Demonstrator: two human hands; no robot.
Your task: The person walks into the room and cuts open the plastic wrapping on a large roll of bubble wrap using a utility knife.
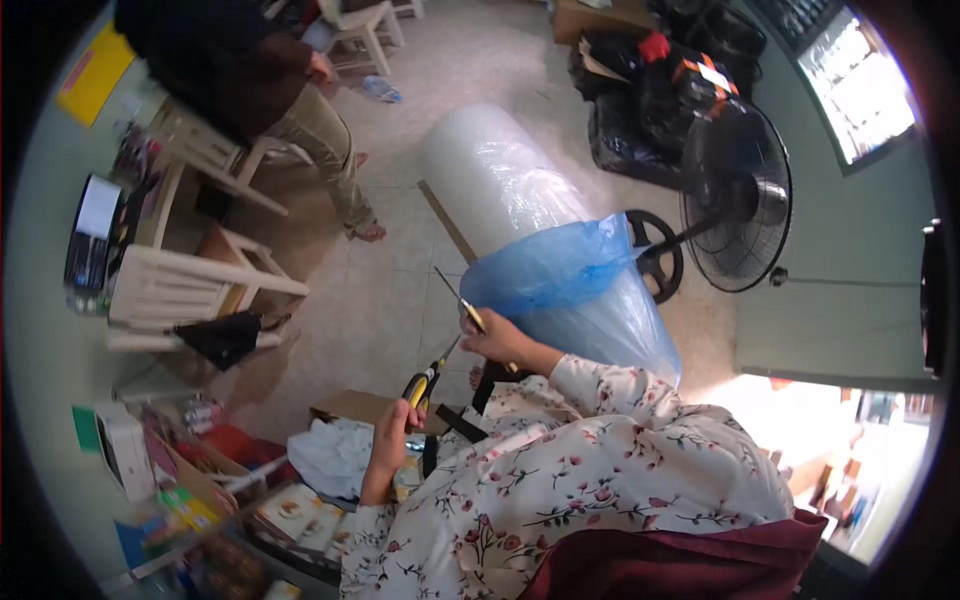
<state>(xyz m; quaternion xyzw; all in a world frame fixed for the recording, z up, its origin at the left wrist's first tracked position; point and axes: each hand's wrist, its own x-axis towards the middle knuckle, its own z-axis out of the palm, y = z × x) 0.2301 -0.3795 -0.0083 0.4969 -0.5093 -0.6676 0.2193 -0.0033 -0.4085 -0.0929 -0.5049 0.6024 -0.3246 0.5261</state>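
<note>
The left hand (393,438) is closed on the handle of the scissors (419,388), which point up and toward the other hand. Next, the yellow tool (474,318) is inside the grip of the right hand (503,341), its thin blade extending beyond the fingers. Further right, the blue plastic (550,268) lies near this hand; then stands the fan (735,195).

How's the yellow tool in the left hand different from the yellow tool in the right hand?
The left-hand tool points up and right in the picture; the right-hand tool points up and left. The left-hand tool appears lower, farther from the blue plastic, while the right-hand tool appears higher, nearer it. Both have yellow parts and slim ends.
</note>
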